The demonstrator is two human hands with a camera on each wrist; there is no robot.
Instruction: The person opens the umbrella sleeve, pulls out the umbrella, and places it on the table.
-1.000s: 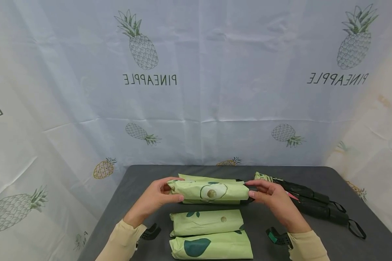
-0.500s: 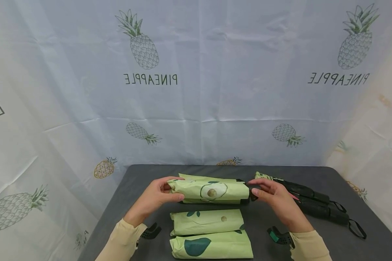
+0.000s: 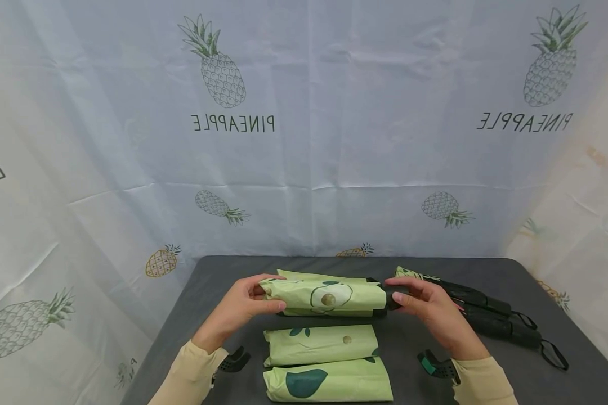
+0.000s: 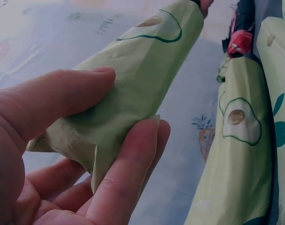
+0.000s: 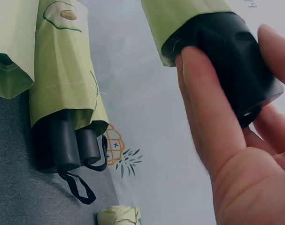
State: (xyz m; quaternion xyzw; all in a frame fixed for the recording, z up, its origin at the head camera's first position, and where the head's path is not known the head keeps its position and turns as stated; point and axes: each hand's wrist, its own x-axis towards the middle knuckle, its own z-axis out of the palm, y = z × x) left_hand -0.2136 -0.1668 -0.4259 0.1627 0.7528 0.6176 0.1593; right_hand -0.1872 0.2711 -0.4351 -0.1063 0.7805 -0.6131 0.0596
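Observation:
Above the dark table I hold a folding umbrella almost level, inside a light green avocado-print sleeve [image 3: 329,297]. At its left end my left hand [image 3: 239,306] pinches the sleeve's closed end; the left wrist view has the thumb [image 4: 93,89] on top and fingers beneath. At the other end my right hand [image 3: 433,309] holds the umbrella's black handle [image 5: 231,56], which sticks out of the sleeve's mouth. Right behind lie two sleeved umbrellas [image 5: 65,70], their black handles and a wrist strap showing in the right wrist view.
Two more avocado-print sleeves [image 3: 321,344] lie flat nearer me. Black folded umbrellas [image 3: 496,329] with strap loops lie at the table's right. A pineapple-print cloth [image 3: 311,140] hangs behind the dark table [image 3: 233,270]. A band [image 3: 433,368] sits at my right wrist.
My right hand has shifted slightly right, from the sleeve's mouth onto the black handle, which now shows more. My left hand and the sleeve have stayed in place.

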